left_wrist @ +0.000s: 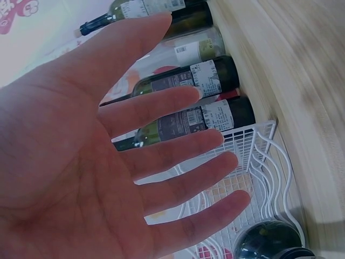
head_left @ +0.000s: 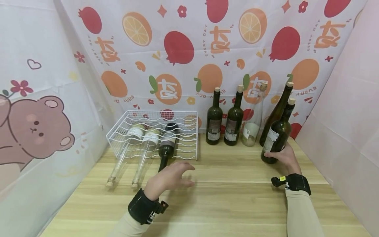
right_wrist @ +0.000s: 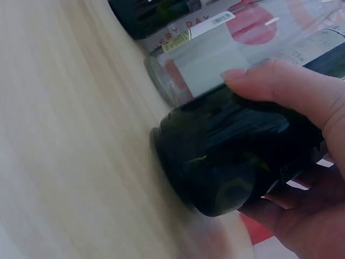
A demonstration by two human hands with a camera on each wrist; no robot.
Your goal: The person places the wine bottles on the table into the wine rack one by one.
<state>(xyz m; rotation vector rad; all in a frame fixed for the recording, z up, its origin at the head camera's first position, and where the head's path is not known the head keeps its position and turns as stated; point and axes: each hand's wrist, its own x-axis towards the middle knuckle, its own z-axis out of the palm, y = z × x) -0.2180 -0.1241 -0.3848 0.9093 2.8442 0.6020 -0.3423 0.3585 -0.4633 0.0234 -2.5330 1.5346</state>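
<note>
My right hand grips a dark green wine bottle low on its body, thumb across the front and fingers round the far side. The bottle is corked, has a white label and leans slightly to the right in the head view. In the right wrist view its dark base shows close over the wood. My left hand holds nothing, its fingers spread in the left wrist view. It hovers in front of the white wire rack, near the neck of a dark bottle lying there.
Two clear corked bottles also lie in the rack, necks toward me. Along the back cloth stand two dark bottles, a clear bottle and a tall dark bottle just behind the gripped one. Printed cloth walls enclose the wooden table.
</note>
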